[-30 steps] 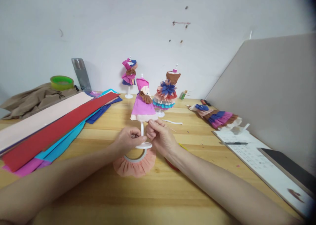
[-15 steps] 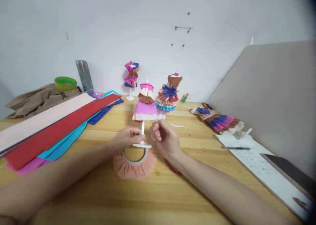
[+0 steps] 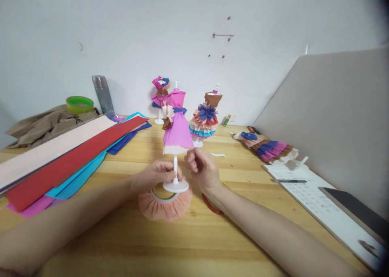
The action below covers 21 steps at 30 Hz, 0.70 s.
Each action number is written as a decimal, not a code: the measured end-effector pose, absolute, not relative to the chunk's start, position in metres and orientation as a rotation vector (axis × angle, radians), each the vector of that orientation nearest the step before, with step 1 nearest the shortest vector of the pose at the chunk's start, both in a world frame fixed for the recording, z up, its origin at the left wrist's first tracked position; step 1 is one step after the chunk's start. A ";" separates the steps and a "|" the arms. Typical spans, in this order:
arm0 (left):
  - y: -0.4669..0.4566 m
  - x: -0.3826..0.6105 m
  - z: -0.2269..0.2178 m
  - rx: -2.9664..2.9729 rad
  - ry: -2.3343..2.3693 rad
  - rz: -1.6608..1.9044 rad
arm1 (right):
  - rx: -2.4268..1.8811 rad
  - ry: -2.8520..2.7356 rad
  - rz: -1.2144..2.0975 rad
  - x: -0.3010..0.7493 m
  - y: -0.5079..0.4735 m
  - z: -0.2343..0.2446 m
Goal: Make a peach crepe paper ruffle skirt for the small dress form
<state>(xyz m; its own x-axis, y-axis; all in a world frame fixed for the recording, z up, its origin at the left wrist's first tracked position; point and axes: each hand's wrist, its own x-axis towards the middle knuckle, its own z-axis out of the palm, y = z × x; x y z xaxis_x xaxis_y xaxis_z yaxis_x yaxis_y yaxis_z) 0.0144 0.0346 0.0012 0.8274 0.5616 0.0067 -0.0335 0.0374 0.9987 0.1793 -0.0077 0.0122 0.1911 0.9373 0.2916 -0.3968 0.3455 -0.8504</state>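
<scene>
My left hand (image 3: 156,175) grips the white pole of a small mannequin stand (image 3: 175,184), holding it upright. The mannequin wears a pink paper dress (image 3: 177,127) with a blue waistband and a cream and brown rosette at its left side. Its round base hovers over a tape roll (image 3: 162,196) lying on a gathered peach paper ruffle (image 3: 165,207). My right hand (image 3: 202,169) is beside the pole, fingers curled in a pinch; what they hold is too small to see.
Long paper sheets (image 3: 60,155) in cream, red, blue and magenta lie at left. Two dressed mannequins (image 3: 206,117) stand behind, another dress (image 3: 267,147) lies at right. Red scissors (image 3: 211,206), a white board with pen (image 3: 304,183), a bottle (image 3: 102,92).
The mannequin has been tilted upright and turned, so its rosette now faces left. My right hand let go of the pole and drew slightly away.
</scene>
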 end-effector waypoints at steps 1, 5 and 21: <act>0.035 0.014 0.001 1.474 0.444 0.480 | -0.715 -0.944 1.053 0.179 -0.008 0.012; 0.035 0.015 -0.001 1.470 0.384 0.499 | -0.711 -0.951 1.054 0.180 -0.009 0.013; 0.031 -0.001 0.023 1.316 0.353 0.570 | -1.319 -1.964 0.976 0.231 -0.014 0.067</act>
